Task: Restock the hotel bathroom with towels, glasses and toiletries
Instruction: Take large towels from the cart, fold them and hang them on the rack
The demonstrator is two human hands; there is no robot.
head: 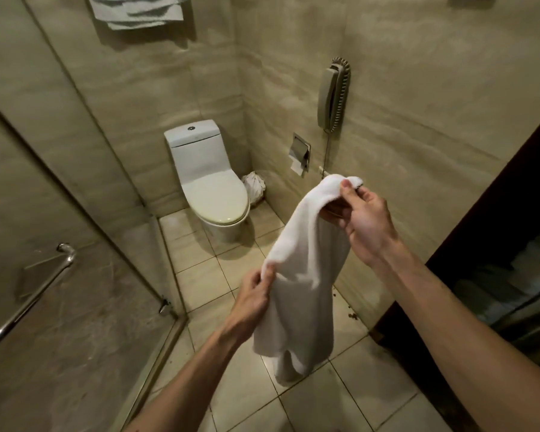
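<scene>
A small white towel [303,275] hangs in the air in front of me, above the tiled floor. My right hand [363,218] pinches its upper corner, raised near the right wall. My left hand [254,294] pinches the lower corner of the same top edge, so the towel slopes down to the left and its loose end dangles. High on the back wall, folded white towels [138,10] rest on a rack at the frame's top edge.
A white toilet [212,188] with its lid down stands in the far corner, a lined bin [254,187] beside it. A wall phone [332,95] and paper holder [300,154] are on the right wall. Glass shower door with handle [32,294] at left; dark cabinet [496,275] at right.
</scene>
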